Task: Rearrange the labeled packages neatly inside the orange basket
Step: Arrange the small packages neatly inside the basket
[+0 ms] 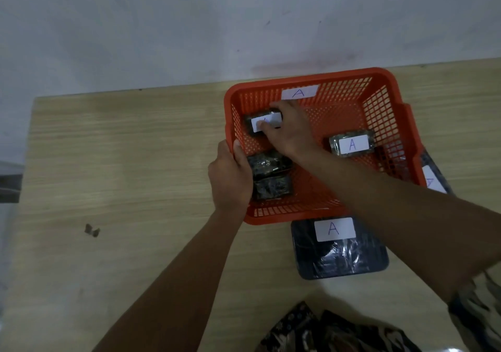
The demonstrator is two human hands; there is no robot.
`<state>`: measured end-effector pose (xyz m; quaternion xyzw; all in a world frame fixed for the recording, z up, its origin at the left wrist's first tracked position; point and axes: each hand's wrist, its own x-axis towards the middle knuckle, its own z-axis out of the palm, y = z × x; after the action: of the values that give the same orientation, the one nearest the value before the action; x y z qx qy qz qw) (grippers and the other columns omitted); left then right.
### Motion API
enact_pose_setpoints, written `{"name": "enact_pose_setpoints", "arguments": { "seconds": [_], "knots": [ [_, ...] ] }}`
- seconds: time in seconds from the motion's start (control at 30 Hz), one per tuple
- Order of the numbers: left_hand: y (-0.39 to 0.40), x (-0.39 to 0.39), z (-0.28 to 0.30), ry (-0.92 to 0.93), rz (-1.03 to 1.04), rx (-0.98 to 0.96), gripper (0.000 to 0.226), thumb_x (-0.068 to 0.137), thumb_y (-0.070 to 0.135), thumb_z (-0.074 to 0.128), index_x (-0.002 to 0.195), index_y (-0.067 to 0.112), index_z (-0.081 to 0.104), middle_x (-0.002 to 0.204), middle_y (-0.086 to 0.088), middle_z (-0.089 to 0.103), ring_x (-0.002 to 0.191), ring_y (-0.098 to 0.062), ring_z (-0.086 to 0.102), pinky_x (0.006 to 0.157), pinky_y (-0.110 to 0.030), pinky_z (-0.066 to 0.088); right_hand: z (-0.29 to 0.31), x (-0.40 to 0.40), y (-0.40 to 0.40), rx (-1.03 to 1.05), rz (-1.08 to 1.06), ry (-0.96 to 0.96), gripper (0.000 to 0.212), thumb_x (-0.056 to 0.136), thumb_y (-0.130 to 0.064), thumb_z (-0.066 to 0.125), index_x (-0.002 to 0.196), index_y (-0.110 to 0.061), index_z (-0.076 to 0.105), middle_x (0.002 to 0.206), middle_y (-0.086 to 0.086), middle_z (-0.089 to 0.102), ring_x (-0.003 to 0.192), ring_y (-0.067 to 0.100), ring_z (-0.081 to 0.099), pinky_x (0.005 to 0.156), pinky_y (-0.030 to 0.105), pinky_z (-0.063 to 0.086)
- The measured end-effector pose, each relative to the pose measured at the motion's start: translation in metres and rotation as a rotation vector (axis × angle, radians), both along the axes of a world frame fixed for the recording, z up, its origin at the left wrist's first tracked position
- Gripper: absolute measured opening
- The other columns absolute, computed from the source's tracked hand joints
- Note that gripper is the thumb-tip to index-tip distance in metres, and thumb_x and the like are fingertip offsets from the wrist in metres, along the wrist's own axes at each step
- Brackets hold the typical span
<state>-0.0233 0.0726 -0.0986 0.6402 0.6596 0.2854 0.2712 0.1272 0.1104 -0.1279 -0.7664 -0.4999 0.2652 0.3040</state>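
Note:
An orange basket with an "A" label on its far wall stands on the wooden table. My left hand grips its left rim, thumb inside. My right hand reaches into the far left corner and holds a small dark wrapped package with a white label. Two more dark packages lie along the left side, labels not showing. Another labelled "A" package lies at the right inside the basket.
A large flat dark package labelled "A" lies on the table in front of the basket. Another labelled package pokes out behind the basket's right side. The table ends at a white wall behind. Patterned clothing sits at the bottom edge.

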Motion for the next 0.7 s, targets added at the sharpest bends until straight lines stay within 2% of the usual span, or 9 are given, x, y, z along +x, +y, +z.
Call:
{"name": "enact_pose_setpoints", "arguments": {
  "seconds": [0.1, 0.2, 0.3, 0.4, 0.5, 0.57, 0.63, 0.7],
  "knots": [
    [0.001, -0.001, -0.001, 0.005, 0.006, 0.017, 0.031, 0.102, 0.027, 0.041, 0.093, 0.003, 0.059, 0.082, -0.012, 0.069, 0.067, -0.027, 0.062, 0.055, -0.021, 0.029, -0.002, 0.003, -0.010, 0.009, 0.150, -0.014, 0.064, 0.082, -0.021, 0.076, 0.138, -0.009, 0.048, 0.139, 0.013, 0.044, 0.126, 0.024, 0.044, 0.101, 0.020, 0.032],
    [0.002, -0.001, -0.002, 0.015, 0.007, 0.018, 0.032, 0.102, 0.028, 0.041, 0.092, 0.003, 0.059, 0.082, -0.012, 0.069, 0.066, -0.027, 0.062, 0.057, -0.026, 0.034, -0.002, 0.006, -0.010, 0.087, 0.244, -0.119, 0.049, 0.084, -0.010, 0.072, 0.129, -0.010, 0.055, 0.131, 0.012, 0.051, 0.117, 0.026, 0.052, 0.098, 0.035, 0.046],
    [0.001, -0.002, -0.002, 0.012, -0.001, 0.016, 0.032, 0.103, 0.028, 0.040, 0.090, 0.004, 0.057, 0.075, -0.006, 0.064, 0.056, -0.016, 0.051, 0.051, -0.019, 0.028, 0.000, 0.008, 0.000, 0.095, 0.222, -0.107, 0.032, 0.089, -0.017, 0.067, 0.119, -0.013, 0.058, 0.117, 0.009, 0.061, 0.106, 0.024, 0.057, 0.089, 0.041, 0.049],
    [0.001, -0.003, -0.004, 0.018, -0.005, 0.000, 0.033, 0.103, 0.030, 0.039, 0.089, 0.005, 0.055, 0.072, 0.002, 0.058, 0.052, -0.009, 0.047, 0.046, -0.013, 0.032, -0.001, 0.013, 0.010, 0.078, 0.222, -0.101, 0.022, 0.093, -0.021, 0.061, 0.113, -0.012, 0.064, 0.110, 0.011, 0.065, 0.101, 0.024, 0.059, 0.083, 0.031, 0.046],
    [0.002, -0.003, -0.005, 0.005, -0.006, -0.013, 0.033, 0.103, 0.031, 0.039, 0.091, 0.006, 0.056, 0.074, 0.003, 0.059, 0.055, -0.010, 0.051, 0.048, -0.012, 0.033, -0.003, 0.017, 0.014, 0.051, 0.198, -0.111, 0.027, 0.097, -0.023, 0.056, 0.118, -0.011, 0.067, 0.112, 0.013, 0.061, 0.104, 0.024, 0.057, 0.084, 0.023, 0.039],
    [0.002, -0.003, -0.005, 0.001, -0.006, -0.010, 0.033, 0.103, 0.032, 0.039, 0.092, 0.007, 0.057, 0.076, 0.001, 0.062, 0.058, -0.014, 0.056, 0.049, -0.022, 0.037, -0.004, 0.015, 0.012, 0.080, 0.189, -0.160, 0.030, 0.098, -0.025, 0.053, 0.124, -0.013, 0.063, 0.116, 0.012, 0.059, 0.105, 0.027, 0.058, 0.086, 0.027, 0.044],
    [0.001, -0.003, -0.005, -0.002, -0.005, -0.004, 0.033, 0.103, 0.032, 0.039, 0.091, 0.007, 0.057, 0.076, 0.000, 0.064, 0.058, -0.014, 0.057, 0.051, -0.023, 0.039, -0.004, 0.010, 0.005, 0.141, 0.179, -0.221, 0.032, 0.097, -0.031, 0.052, 0.124, -0.016, 0.059, 0.119, 0.011, 0.057, 0.102, 0.028, 0.059, 0.081, 0.035, 0.052],
    [0.000, -0.003, -0.005, -0.001, 0.004, 0.005, 0.032, 0.103, 0.031, 0.039, 0.091, 0.007, 0.057, 0.075, 0.001, 0.063, 0.057, -0.013, 0.055, 0.052, -0.021, 0.035, -0.006, 0.008, -0.003, 0.181, 0.199, -0.270, 0.037, 0.094, -0.039, 0.056, 0.123, -0.017, 0.058, 0.123, 0.009, 0.055, 0.099, 0.025, 0.060, 0.074, 0.034, 0.053]
  ]
}}
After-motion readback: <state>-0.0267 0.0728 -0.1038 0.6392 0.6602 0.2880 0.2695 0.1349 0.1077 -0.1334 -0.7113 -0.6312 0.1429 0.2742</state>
